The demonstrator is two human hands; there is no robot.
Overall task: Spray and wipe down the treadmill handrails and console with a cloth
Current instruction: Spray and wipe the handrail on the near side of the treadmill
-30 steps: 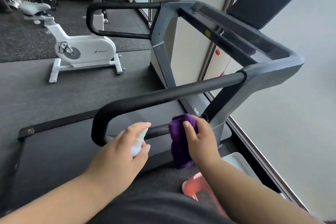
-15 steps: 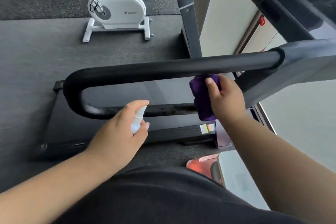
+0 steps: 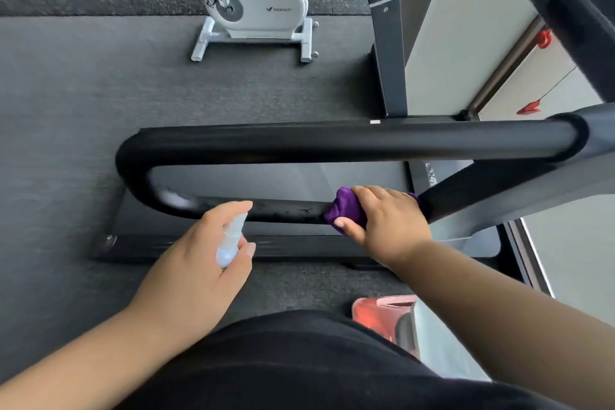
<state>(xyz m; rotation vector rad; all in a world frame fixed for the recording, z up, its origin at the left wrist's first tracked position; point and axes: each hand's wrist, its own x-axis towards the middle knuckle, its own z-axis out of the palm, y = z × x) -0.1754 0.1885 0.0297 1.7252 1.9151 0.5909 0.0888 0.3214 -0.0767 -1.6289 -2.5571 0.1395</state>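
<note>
Gym floor behind; right hand (image 3: 386, 223) clamps purple cloth (image 3: 342, 210) around the near lower handrail (image 3: 286, 210) to wipe it, left hand (image 3: 206, 253) grips spray bottle (image 3: 229, 243), finger on nozzle, aimed at that bar.

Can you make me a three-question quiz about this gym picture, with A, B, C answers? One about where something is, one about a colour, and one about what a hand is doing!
1. Where is the cloth?
A. On the lower bar of the handrail
B. On the floor
C. On the exercise bike

2. What colour is the cloth?
A. Yellow
B. Purple
C. White

3. What is the left hand doing?
A. Resting flat on the rail
B. Hanging empty
C. Holding a small spray bottle

Answers: 1 A, the right hand presses it round that bar. 2 B, it shows purple beside the fingers. 3 C, the fingers curl round the bottle.
</note>
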